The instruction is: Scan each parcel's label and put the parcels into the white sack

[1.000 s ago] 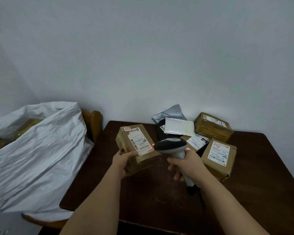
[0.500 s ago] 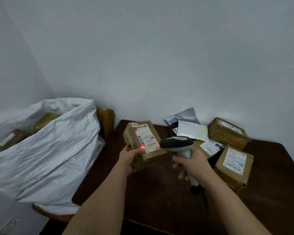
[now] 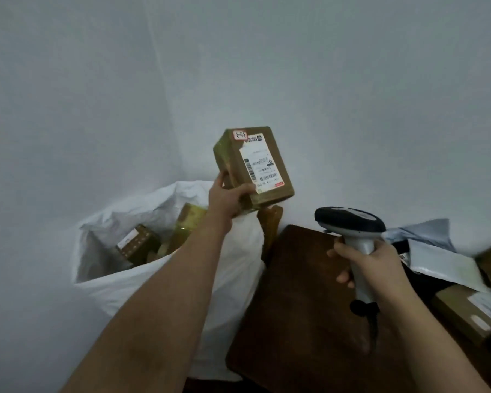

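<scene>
Plain pale grey-white painted walls (image 3: 267,66) meet at a corner, dimly lit. A dark brown wooden table (image 3: 295,321) stands against them. A wooden chair back (image 3: 271,222) shows beside it.

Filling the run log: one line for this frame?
phase: carry to sack | left hand: holds box above sack | right hand: holds scanner over table | box: unreleased

Brown parcel (image 3: 253,163), white label!
White sack (image 3: 165,279), dark brown bench (image 3: 295,321), black-and-grey scanner (image 3: 352,225).

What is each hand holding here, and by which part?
Left hand grips the brown parcel by its lower left corner. Right hand grips the scanner by its handle.
</scene>
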